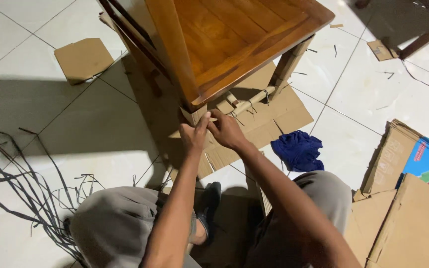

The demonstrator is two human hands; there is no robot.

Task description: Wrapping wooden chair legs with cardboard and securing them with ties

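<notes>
A brown wooden chair (234, 34) stands on flattened cardboard (274, 121) in front of me. Its near front leg is wrapped in a cardboard piece (194, 115). My left hand (193, 134) and my right hand (227, 130) are side by side at that leg, fingers pinching the cardboard wrap just under the seat corner. The far leg (286, 64) is also wrapped in cardboard, and a wrapped rung (251, 101) runs between the legs. The leg under the wrap is hidden.
A blue cloth (298, 150) lies on the white tile floor to the right. Cardboard boxes (413, 208) are stacked at the right edge. A loose cardboard piece (83, 59) lies far left. Dark plastic straps (21, 183) trail on the left. My knees (115, 223) are below.
</notes>
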